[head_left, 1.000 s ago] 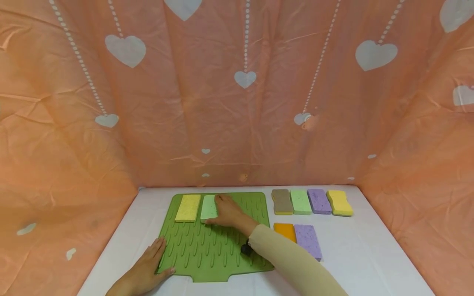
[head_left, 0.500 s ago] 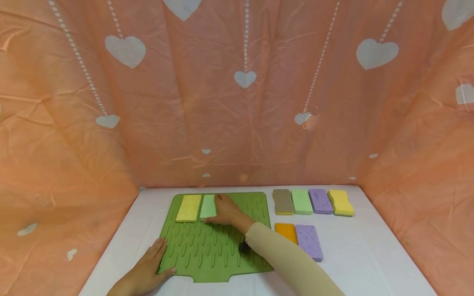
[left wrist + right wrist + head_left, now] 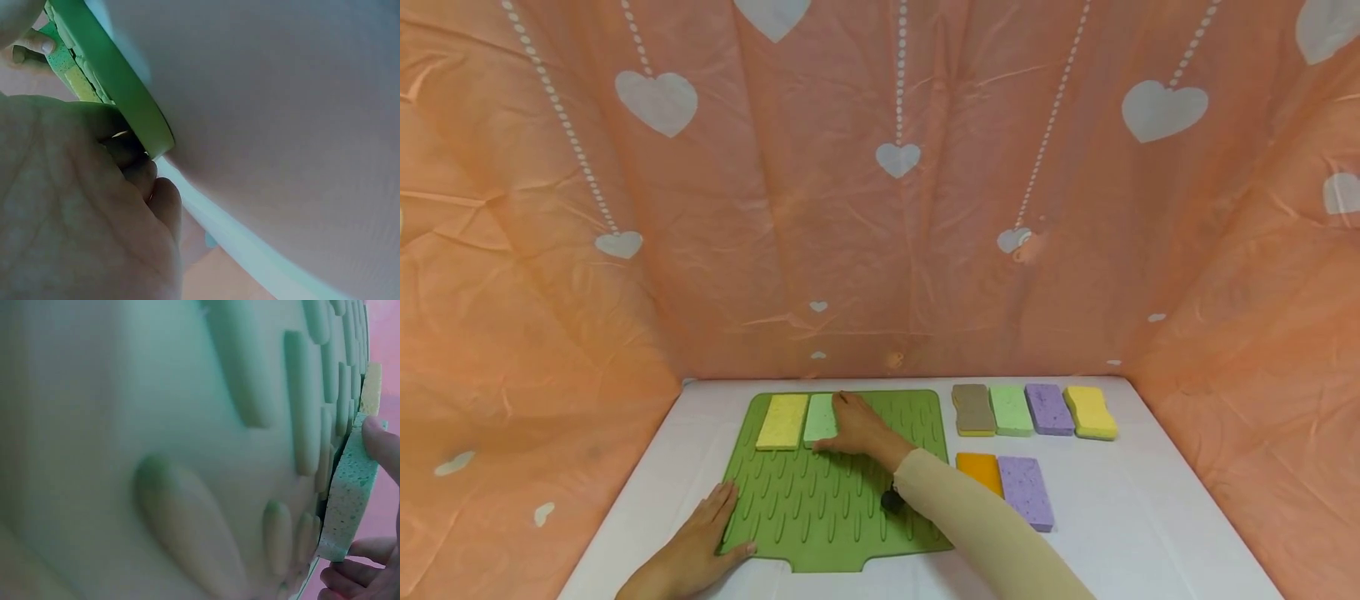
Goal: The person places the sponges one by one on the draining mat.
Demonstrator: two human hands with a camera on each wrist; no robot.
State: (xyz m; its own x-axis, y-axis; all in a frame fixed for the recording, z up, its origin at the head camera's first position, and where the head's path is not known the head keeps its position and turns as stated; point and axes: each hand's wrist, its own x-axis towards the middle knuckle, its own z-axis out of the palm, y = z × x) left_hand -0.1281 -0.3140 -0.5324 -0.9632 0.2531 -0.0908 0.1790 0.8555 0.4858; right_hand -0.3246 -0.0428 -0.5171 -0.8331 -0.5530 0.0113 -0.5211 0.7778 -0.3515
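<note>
My right hand (image 3: 867, 433) grips a light green sponge (image 3: 820, 421) by its near and far ends, thumb at the near end. The sponge lies flat on a ribbed green mat (image 3: 801, 546), beside a yellow sponge (image 3: 782, 422) at the mat's back left. In the right wrist view, thumb and fingers hold the ends of the speckled green sponge (image 3: 350, 494). My left hand (image 3: 700, 537) rests at the mat's front left edge, fingers extended along it. The left wrist view shows its palm (image 3: 69, 194) beside the mat's edge (image 3: 147, 119).
Right of the mat, a back row holds a grey-brown sponge (image 3: 973, 408), a light green one (image 3: 1011, 410), a purple one (image 3: 1049, 409) and a yellow one (image 3: 1089, 412). Nearer are an orange sponge (image 3: 979, 471), partly behind the sleeve, and a speckled purple sponge (image 3: 1026, 492).
My right hand has slid the light green sponge slightly left, closer to the yellow sponge. My left hand has stayed at the mat's edge.
</note>
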